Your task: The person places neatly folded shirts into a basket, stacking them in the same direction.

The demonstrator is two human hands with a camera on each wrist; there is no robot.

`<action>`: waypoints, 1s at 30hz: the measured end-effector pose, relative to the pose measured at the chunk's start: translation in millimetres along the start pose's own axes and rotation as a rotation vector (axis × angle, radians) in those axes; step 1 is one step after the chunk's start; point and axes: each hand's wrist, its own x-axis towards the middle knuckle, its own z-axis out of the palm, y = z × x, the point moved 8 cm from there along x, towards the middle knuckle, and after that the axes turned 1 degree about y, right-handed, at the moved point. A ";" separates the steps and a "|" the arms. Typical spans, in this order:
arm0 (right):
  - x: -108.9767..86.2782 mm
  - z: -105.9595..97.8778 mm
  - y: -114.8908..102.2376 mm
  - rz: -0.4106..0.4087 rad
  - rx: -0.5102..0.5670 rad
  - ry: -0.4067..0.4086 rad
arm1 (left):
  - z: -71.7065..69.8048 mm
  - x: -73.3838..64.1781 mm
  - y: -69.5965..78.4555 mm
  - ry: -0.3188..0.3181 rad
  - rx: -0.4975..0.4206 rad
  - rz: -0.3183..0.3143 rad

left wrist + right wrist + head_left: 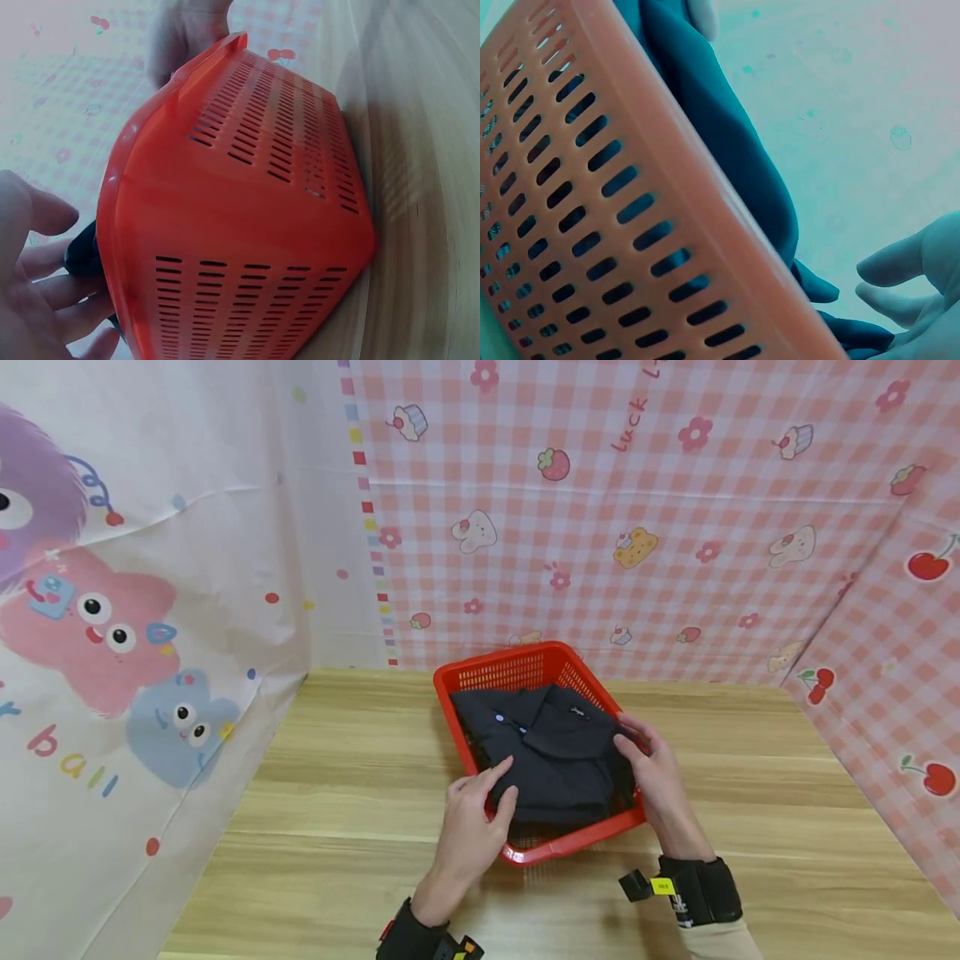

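Observation:
A dark navy collared shirt (pixel 555 777), folded with its collar on top, lies inside a red plastic basket (pixel 581 841) with slotted walls. My left hand (pixel 474 822) is at the basket's near left rim, its fingers reaching over onto the shirt's edge and the thumb apart. On the opposite side, my right hand (pixel 660 777) is at the right rim, with thumb and fingers spread beside the shirt. In the right wrist view, the cloth (pixel 735 142) bulges above the rim and the right fingers (pixel 900 259) are relaxed. The shirt's underside is hidden in the basket.
The basket stands on a wood-grain table (pixel 360 810), close to the back wall covered in pink checked cloth (pixel 585 527). A white cartoon-printed sheet (pixel 225 543) borders the left side, and cherry-patterned cloth (pixel 892 710) the right. Both wrists wear black straps (pixel 701 892).

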 end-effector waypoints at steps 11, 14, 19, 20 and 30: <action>-6.5 -10.9 -2.5 -0.016 0.020 0.049 | -20.4 0.4 -13.0 0.137 -0.128 -0.080; -7.7 -12.9 -3.7 -0.020 0.031 0.060 | -22.8 0.5 -15.2 0.145 -0.181 -0.092; -9.5 -15.6 -2.6 -0.015 0.029 0.061 | -24.4 -1.1 -15.5 0.139 -0.207 -0.106; -10.1 -15.8 -2.2 -0.015 0.027 0.058 | -24.7 -1.4 -15.2 0.139 -0.209 -0.106; -15.2 -20.0 1.3 -0.011 0.057 0.058 | -24.6 -4.3 -14.1 0.142 -0.217 -0.079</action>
